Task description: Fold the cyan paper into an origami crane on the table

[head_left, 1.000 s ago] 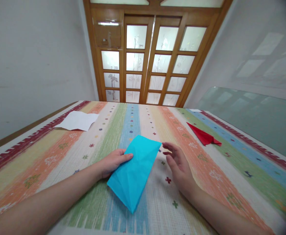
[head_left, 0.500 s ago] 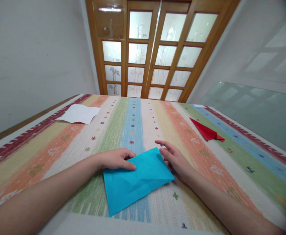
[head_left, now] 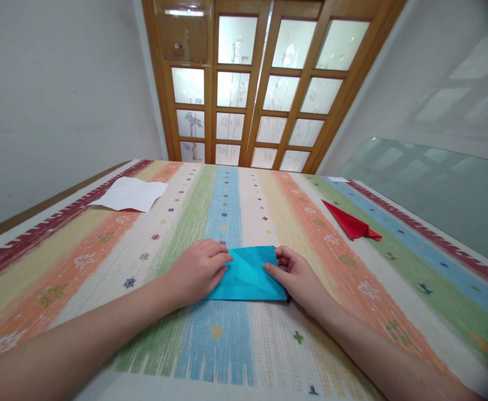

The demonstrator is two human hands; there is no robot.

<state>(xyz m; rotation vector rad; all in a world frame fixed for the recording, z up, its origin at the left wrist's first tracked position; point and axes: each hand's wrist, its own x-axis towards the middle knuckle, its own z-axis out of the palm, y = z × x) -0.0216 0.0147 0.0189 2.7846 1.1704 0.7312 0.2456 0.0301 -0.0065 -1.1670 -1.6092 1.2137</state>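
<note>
Blue folded paper (head_left: pixel 250 278) is at the near middle of the cloth-covered desk (head_left: pixel 264 345), between the two hands. The left hand (head_left: pixel 198 273) curls over its left end, fingers drawn together and bent; whether it pinches or only presses, I cannot tell. The right hand (head_left: pixel 292 273) has nearly closed at the right end, thumb on top and fingers curled around the edge.

The paper's long axis appears to run left to right, across the stripes of the cloth, its near edge almost level. The right end is straight-edged; the left end is hidden under the left hand.

Beyond the right hand, well apart, lies a red folded paper (head_left: pixel 348 221), its narrow tip pointing away and leftward. Far off past the left hand is a creased white sheet (head_left: pixel 129 194), and a small white piece (head_left: pixel 338 179) lies at the desk's far right. Behind the desk stand wooden doors (head_left: pixel 210 106) with frosted panes; a pale green panel (head_left: pixel 428 189) rises along the right.
</note>
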